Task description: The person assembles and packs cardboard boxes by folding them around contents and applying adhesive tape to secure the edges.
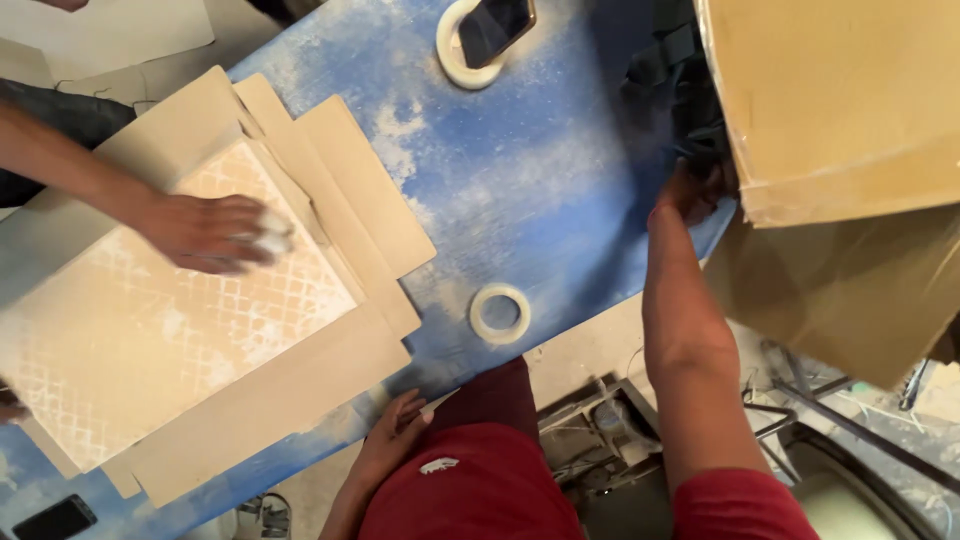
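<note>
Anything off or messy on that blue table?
Yes: white powder is smeared in patches across the blue table, thickest near the flattened carton. A dark phone lies tilted across a tape roll. The right hand reaches under a big cardboard box that overhangs the edge.

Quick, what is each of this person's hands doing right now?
Left hand: open, fingertips resting at the edge of the blue table, holding nothing.
Right hand: reaching under the big cardboard box; grip cannot be told.

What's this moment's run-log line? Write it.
left hand: at blue table edge | right hand: on black bundle beside cardboard box | co-worker's hand: on tile
</note>
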